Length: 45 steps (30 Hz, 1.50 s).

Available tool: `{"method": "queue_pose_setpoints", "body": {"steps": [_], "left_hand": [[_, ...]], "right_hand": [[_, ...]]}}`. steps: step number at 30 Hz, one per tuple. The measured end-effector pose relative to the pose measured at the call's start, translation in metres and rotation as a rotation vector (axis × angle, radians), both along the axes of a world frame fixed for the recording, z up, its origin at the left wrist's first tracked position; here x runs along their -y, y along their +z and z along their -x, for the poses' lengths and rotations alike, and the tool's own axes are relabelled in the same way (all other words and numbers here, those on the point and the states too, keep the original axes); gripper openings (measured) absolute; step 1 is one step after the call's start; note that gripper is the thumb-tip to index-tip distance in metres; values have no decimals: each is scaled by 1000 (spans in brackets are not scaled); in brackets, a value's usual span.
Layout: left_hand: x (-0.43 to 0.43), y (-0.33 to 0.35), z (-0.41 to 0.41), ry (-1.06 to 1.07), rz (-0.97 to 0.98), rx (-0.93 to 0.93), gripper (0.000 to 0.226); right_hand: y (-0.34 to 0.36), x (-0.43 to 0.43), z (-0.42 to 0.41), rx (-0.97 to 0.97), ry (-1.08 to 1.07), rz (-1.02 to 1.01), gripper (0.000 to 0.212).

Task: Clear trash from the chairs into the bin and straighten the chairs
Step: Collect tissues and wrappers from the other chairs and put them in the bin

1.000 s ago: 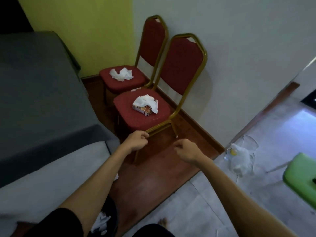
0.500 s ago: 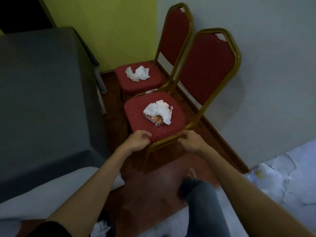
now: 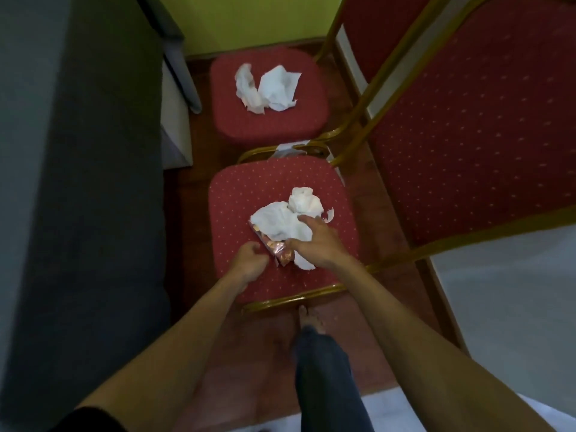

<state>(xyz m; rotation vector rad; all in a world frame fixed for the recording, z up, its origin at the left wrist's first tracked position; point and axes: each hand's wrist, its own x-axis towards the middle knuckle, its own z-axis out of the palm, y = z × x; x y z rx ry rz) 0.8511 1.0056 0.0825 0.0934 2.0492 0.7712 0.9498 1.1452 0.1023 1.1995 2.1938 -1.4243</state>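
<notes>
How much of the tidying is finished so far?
Nothing looks cleared yet. Both hands are at the near chair: the right hand lies on its crumpled tissue, the left hand beside the small wrapper. The tissue on the far chair is untouched; no bin is in view.

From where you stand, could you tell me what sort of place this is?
Probably a hotel or guest room: two red banquet-style chairs, the near chair and the far chair, stand along a wall beside what looks like a grey-covered bed.

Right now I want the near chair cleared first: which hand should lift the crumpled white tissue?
Right hand: its fingers already rest on the crumpled white tissue; left hand sits curled beside the shiny wrapper.
</notes>
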Motion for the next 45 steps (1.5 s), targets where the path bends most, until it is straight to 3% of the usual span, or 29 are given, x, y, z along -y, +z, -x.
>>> {"method": "queue_pose_setpoints", "body": {"steps": [2, 6, 10, 13, 16, 18, 22, 31, 36, 41, 45], "left_hand": [[-25, -27, 10, 85, 36, 22, 20], [-55, -54, 14, 273, 88, -27, 46], [-66, -64, 19, 361, 136, -68, 50], [-58, -79, 28, 444, 90, 63, 41], [-42, -68, 31, 515, -12, 205, 16], [-28, -54, 31, 557, -90, 230, 15], [10, -11, 25, 550, -236, 207, 33], [167, 148, -34, 358, -324, -223, 31], [275, 204, -58, 364, -350, -396, 34], [391, 229, -80, 520, -365, -481, 31], [472, 203, -93, 757, -373, -448, 37]], "right_hand": [[-26, -28, 24, 66, 93, -20, 83], [-73, -68, 66, 172, 176, -34, 98], [-96, -66, 76, 223, 296, -219, 80], [-101, -47, 69, 123, 201, -213, 52], [-93, -27, 60, 6, 11, -134, 33], [-80, -11, 55, -27, -84, -75, 35], [-39, 38, 41, -133, -222, -8, 40], [91, 244, -1, -423, -313, -116, 33], [138, 345, -16, -539, -214, -105, 31], [172, 437, -23, -592, -8, -73, 32], [161, 503, -21, -512, 225, -15, 32]]}}
